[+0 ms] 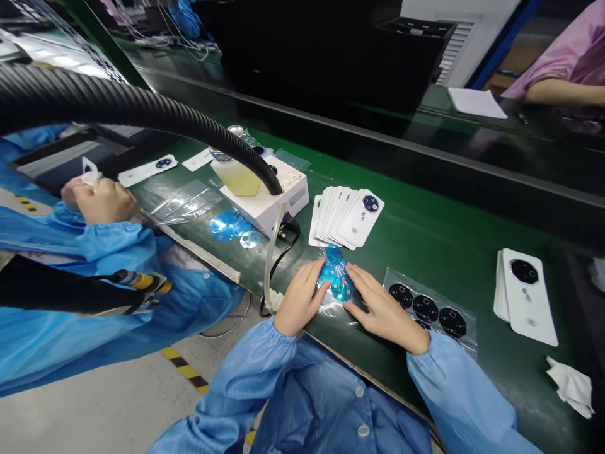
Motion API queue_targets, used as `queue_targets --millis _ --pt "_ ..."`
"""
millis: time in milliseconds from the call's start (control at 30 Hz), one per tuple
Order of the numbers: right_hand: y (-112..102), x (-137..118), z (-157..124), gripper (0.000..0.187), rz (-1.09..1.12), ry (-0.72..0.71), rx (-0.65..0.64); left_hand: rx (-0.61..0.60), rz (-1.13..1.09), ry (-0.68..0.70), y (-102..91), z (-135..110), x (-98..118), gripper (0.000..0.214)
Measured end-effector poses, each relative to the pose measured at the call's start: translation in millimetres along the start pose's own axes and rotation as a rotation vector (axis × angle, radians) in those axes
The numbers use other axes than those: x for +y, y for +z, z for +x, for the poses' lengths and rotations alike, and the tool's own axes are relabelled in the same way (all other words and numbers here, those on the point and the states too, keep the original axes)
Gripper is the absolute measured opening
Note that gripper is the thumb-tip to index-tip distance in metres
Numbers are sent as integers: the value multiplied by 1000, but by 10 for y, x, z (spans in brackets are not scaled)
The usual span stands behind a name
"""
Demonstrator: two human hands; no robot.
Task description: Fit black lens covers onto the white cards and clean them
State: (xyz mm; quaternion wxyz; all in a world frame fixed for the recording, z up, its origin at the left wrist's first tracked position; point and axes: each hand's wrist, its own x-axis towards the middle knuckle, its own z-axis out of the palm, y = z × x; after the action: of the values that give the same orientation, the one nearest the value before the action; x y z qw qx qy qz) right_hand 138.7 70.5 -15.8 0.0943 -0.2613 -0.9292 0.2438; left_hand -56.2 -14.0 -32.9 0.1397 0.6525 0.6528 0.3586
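Observation:
Shiny blue film pieces lie on the green bench between my hands, over clear plastic. My left hand rests at their left edge, fingers stretched out and touching them. From the right, my right hand reaches to the other edge, its fingers also extended. Neither hand is wrapped round anything. Just beyond is a fanned stack of white phone back panels with dark camera circles. Beside my right hand lies a clear sheet of black round camera covers, partly hidden by that hand.
A second stack of white panels and a crumpled white cloth lie at right. At left stand a white box, a bottle of yellowish liquid and a black corrugated hose. A co-worker's hands hold a white item.

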Motion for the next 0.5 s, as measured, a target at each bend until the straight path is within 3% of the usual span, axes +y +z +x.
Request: queue_targets --millis 133,200,333,500 --pt "34 65 252 94 7 -83 -10 119 -64 -78 -9 -13 -25 35" --pt "109 48 397 98 -2 -113 2 191 -95 -122 -10 -29 -34 32" --pt "249 -75 521 85 -24 -152 30 301 -169 -176 -26 -57 -20 27" --pt "284 -223 395 59 -29 -195 18 449 -253 -243 -70 -128 21 21"
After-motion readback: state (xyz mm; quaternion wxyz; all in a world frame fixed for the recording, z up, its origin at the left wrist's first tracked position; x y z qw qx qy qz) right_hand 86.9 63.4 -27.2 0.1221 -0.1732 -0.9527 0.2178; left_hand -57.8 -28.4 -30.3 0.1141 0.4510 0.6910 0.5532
